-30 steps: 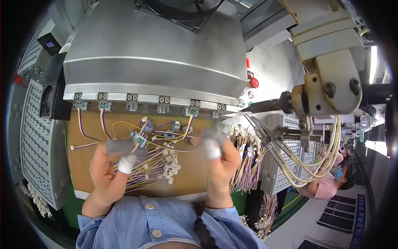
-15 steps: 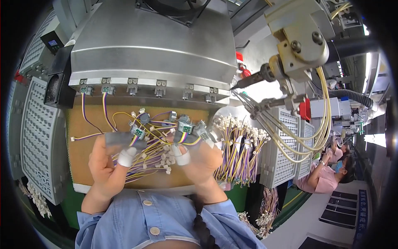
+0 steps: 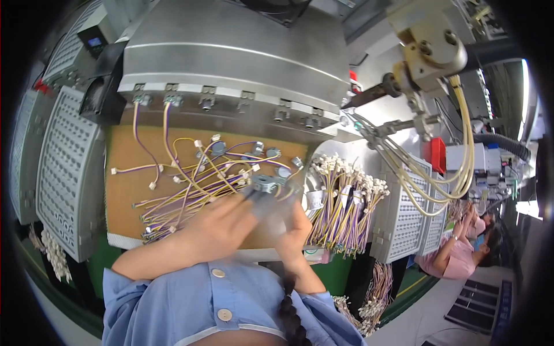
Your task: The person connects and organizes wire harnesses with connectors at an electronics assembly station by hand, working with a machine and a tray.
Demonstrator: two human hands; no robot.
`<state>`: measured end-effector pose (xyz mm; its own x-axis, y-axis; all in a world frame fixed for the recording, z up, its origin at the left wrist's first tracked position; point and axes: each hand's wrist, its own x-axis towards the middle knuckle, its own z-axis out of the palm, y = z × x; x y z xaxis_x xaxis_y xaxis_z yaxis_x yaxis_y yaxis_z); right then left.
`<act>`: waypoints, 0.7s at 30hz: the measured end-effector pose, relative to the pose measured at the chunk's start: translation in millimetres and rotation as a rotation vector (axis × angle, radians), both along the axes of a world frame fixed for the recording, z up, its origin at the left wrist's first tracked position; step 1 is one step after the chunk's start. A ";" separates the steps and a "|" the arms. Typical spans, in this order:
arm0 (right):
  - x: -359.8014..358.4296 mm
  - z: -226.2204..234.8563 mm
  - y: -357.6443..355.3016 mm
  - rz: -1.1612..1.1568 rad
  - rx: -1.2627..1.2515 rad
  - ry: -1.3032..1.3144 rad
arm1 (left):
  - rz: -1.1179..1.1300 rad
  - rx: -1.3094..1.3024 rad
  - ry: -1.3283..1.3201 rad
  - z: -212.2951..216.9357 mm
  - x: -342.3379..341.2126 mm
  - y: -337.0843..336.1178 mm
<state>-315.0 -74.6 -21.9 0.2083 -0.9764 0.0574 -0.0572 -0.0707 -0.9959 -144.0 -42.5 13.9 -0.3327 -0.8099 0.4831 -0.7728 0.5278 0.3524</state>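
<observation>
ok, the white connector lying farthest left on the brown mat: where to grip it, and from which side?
Probably pinch the body of the white connector, coming from the left or above. It lies at the end of its wires, which run off to the right across the brown mat, so its left end is exposed.

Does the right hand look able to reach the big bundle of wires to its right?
Probably yes: the bundle of wires is just beside the right hand, with nothing visible blocking the way, though blur hides whether that hand is holding anything.
</observation>
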 end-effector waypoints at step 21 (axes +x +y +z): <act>-11.7 -25.4 44.1 -0.116 0.649 -0.303 | 0.150 0.266 -0.333 -44.7 -4.0 -104.2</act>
